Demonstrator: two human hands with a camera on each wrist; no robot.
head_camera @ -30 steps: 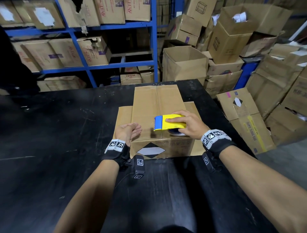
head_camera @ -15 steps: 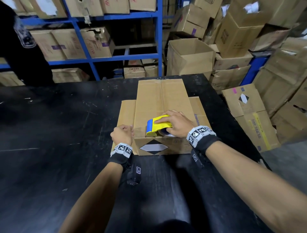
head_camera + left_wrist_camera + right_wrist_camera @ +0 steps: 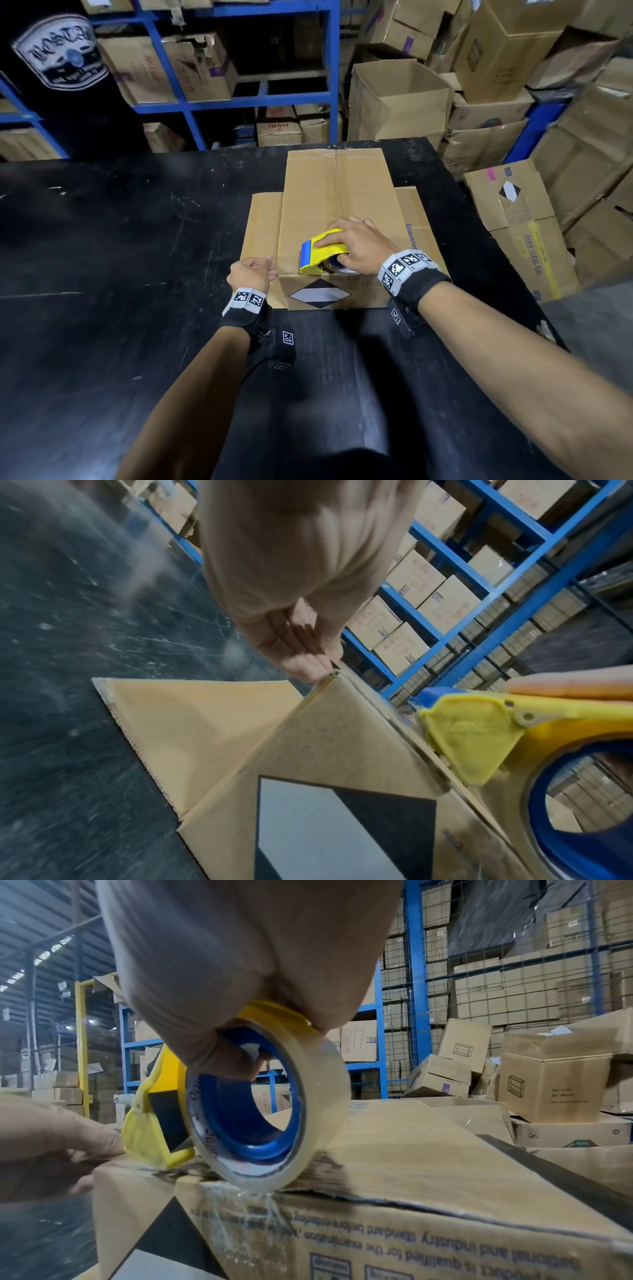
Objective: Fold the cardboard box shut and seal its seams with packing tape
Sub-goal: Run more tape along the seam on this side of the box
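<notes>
The cardboard box (image 3: pixel 337 192) lies on the black table (image 3: pixel 120 257) with its top flaps folded shut. Two side flaps lie flat on the table, one on the left (image 3: pixel 262 233) and one on the right (image 3: pixel 418 226). My right hand (image 3: pixel 356 246) grips a yellow and blue tape dispenser (image 3: pixel 320 251) at the near edge of the box top. In the right wrist view its clear tape roll (image 3: pixel 318 1096) touches that edge, and tape runs down the front face. My left hand (image 3: pixel 251 274) pinches the box's near left corner (image 3: pixel 325 680) with curled fingers.
Blue racking (image 3: pixel 260 99) full of cartons stands behind the table. An open carton (image 3: pixel 400 99) sits just past the far edge. More cartons (image 3: pixel 520 226) are piled on the floor to the right. A person in a dark shirt (image 3: pixel 61 85) stands at the far left.
The dispenser has slid back to the near edge of the box top. My left hand left the top panel and now holds the near left corner.
</notes>
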